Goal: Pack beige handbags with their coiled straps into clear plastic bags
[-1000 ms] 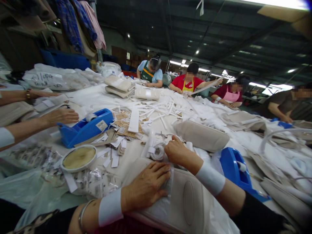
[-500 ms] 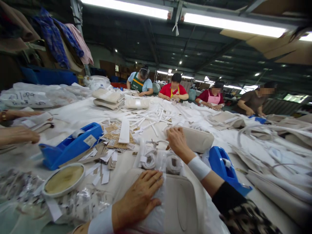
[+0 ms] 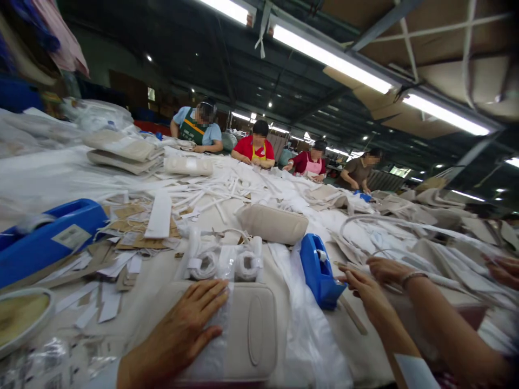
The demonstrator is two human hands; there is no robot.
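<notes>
My left hand (image 3: 182, 324) lies flat, fingers stretched, on a beige padded piece (image 3: 259, 329) with an oval outline, partly covered by clear plastic. Two white coiled cords (image 3: 203, 266) sit at its far edge. My right hand (image 3: 367, 294), with a white cuff at the wrist, is at the front end of a blue tape dispenser (image 3: 320, 270). Its thumb and fingertips are pinched together; whatever is between them is too small to make out. Beyond the coils lies another beige piece (image 3: 275, 222).
Beside my right arm is another person's braceleted hand (image 3: 389, 270); one more hand (image 3: 503, 270) shows at the right edge. On the left are a second blue dispenser (image 3: 52, 237), paper tags (image 3: 138, 221) and a round dish (image 3: 51, 308). Several people work across the table.
My right hand has left the far beige piece and come right and nearer, to the blue dispenser. My left hand stays flat. The view has turned right, bringing another person's hands into sight.
</notes>
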